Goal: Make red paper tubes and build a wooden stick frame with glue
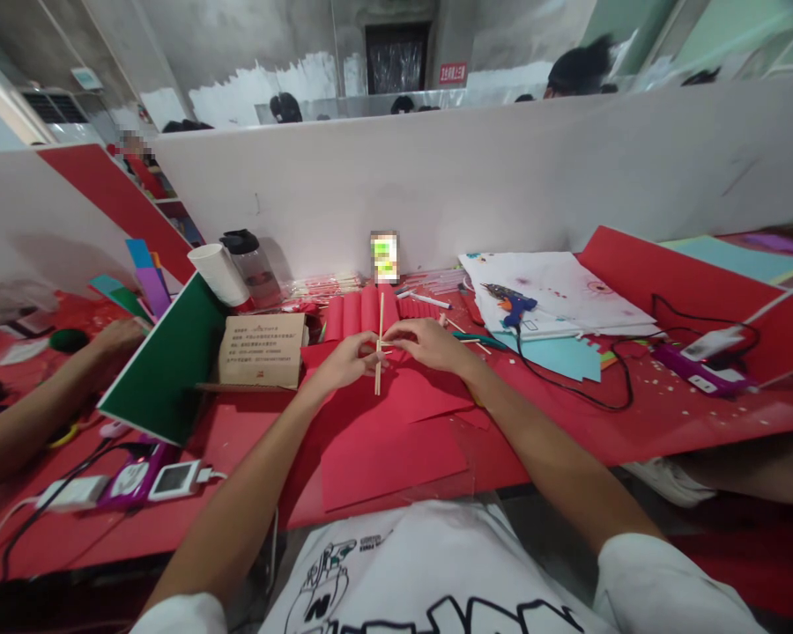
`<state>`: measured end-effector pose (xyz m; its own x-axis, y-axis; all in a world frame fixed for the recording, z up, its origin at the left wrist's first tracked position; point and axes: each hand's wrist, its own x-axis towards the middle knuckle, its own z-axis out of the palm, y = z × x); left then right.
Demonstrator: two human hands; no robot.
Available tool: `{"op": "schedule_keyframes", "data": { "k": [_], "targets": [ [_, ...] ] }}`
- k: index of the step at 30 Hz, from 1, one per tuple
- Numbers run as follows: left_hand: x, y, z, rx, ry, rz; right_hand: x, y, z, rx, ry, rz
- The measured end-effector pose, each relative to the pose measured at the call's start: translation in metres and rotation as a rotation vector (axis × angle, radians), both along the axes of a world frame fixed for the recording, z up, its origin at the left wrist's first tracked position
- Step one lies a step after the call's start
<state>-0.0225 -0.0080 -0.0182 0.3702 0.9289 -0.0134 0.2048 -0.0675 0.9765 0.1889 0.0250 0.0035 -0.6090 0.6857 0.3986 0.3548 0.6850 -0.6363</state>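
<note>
Thin pale wooden sticks point(379, 377), side by side, point away from me over red paper point(396, 458). My left hand point(352, 363) pinches them around their middle. Just to the right, the fingers of my right hand point(429, 343) are closed against the sticks. A small pale strip crosses the sticks between my fingertips; its kind is too small to tell. Behind my hands lie red paper rolls point(350, 315) in a row. A lit phone point(384, 257) leans on the white partition.
A cardboard box point(261, 350), green board point(165, 370), paper roll point(219, 273) and bottle point(255, 269) stand left. A blue glue gun point(516, 306) rests on stained white sheets point(568, 286) at right, its cord trailing. Purple power strips point(704, 370) lie on both sides. Another person's arm point(46, 396) reaches in from the left.
</note>
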Motion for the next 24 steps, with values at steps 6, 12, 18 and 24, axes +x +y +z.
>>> {"op": "schedule_keyframes", "data": {
  "k": [6,12,18,24],
  "targets": [
    [0.0009,-0.0016,0.0039,0.05,0.028,0.022,-0.0006,-0.0011,0.0005,0.017,0.019,-0.008],
    [0.0009,-0.0009,0.0036,0.076,0.049,0.049,-0.0005,-0.0002,-0.0006,0.037,0.022,-0.013],
    [0.001,0.0005,0.003,0.068,0.025,0.053,-0.0006,0.0007,-0.0009,0.049,0.01,-0.024],
    [0.0021,-0.0001,0.0055,0.065,0.026,0.068,-0.0013,-0.0002,-0.0006,0.061,0.006,-0.03]
  ]
}}
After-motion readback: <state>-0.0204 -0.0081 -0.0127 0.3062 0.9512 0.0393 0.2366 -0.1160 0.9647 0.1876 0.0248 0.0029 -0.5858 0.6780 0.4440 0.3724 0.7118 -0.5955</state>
